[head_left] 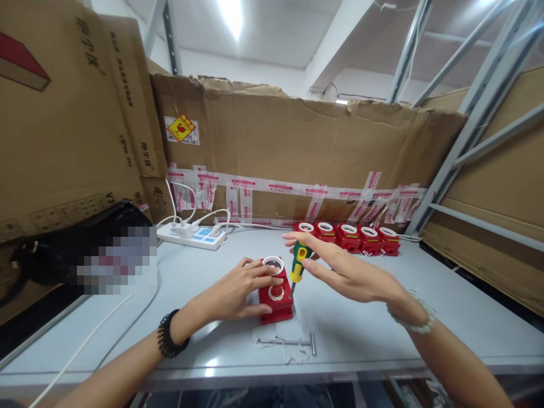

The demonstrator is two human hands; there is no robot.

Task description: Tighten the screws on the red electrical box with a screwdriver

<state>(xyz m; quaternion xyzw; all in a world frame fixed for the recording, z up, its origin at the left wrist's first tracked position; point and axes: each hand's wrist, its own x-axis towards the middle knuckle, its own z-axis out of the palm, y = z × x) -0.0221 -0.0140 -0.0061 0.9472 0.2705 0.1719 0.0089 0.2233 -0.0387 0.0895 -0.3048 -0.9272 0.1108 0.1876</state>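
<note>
My left hand [243, 288] holds a red box-like housing [275, 314] on the table, with fingers over its top and the thumb along its near left side. A white ring surrounds a round opening in its upper part, and a smaller round window sits below. A green and yellow screwdriver [299, 258] stands nearly upright, its tip at the housing's right edge. My right hand [340, 266] is at its handle, the thumb on the near side and the fingers stretched past the top. Whether the tip sits in a screw is too small to tell.
A metal T-handle tool [293, 342] lies near the front edge among white scraps. Several red housings [349, 239] with white rings stand along the cardboard wall [297, 141]. A white power strip [191, 235] with cables and a black bag [63, 255] are at the left.
</note>
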